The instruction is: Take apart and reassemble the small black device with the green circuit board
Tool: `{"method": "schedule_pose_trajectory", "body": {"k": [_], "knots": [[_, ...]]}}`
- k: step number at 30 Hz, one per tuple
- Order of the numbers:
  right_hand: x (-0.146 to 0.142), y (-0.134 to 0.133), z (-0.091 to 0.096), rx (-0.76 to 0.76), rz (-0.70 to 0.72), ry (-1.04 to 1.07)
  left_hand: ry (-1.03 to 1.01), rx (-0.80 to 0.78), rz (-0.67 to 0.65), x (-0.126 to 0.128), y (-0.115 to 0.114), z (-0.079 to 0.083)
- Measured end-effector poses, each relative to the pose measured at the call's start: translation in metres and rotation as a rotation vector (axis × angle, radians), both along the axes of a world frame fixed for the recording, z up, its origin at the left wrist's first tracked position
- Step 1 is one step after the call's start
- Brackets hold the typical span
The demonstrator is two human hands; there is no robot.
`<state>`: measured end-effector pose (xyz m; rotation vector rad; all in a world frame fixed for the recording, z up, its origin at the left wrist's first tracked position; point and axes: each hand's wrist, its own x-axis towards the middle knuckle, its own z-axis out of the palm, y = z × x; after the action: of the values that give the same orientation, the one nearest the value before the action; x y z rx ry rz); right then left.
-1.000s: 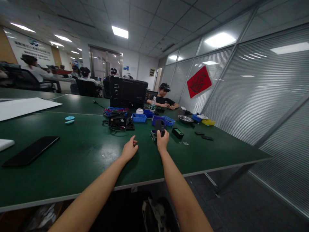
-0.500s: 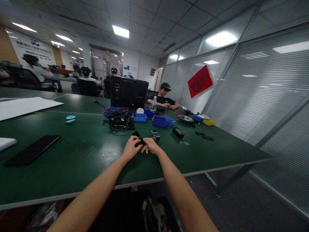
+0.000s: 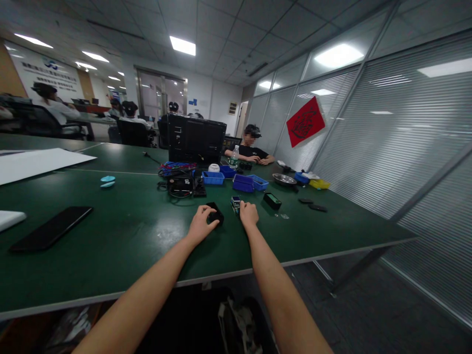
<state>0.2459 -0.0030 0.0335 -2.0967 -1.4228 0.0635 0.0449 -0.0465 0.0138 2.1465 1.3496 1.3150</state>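
My left hand is closed on an open black plastic case that rests tilted on the green table, its fingers over the left edge. To its right stands a small circuit board with a little screen on top. The curled fingers of my right hand grip this board at its right side; the fingertips are partly hidden. Further right lies another black case with a green inside.
Beyond my hands are blue bins, a black power unit with cables and a monitor. A metal bowl and flat black pieces lie to the right. A dark panel is at left. Another person sits across.
My right hand has left the black case and moved right to the circuit board. The case, still in my left hand, has turned so its hollow inside shows.
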Motion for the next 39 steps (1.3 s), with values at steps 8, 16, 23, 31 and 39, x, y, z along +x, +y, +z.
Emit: {"method": "schedule_pose_trajectory", "body": {"k": [8,16,23,31,39], "knots": [[-0.012,0.003,-0.006,-0.058,0.05,-0.112,-0.006,-0.03,-0.041,0.0,0.007,-0.009],[-0.022,-0.002,-0.008,0.123,0.171,-0.159,-0.03,-0.012,-0.021,0.0,0.007,-0.008],[-0.027,-0.007,-0.007,-0.063,0.246,-0.17,-0.036,-0.033,-0.007,-0.001,0.007,-0.006],[-0.023,-0.005,-0.007,0.075,0.187,-0.219,-0.088,-0.052,-0.041,0.001,0.009,-0.009],[-0.02,-0.003,-0.011,0.06,0.242,-0.122,-0.068,-0.042,0.023,0.0,0.01,-0.009]]}}
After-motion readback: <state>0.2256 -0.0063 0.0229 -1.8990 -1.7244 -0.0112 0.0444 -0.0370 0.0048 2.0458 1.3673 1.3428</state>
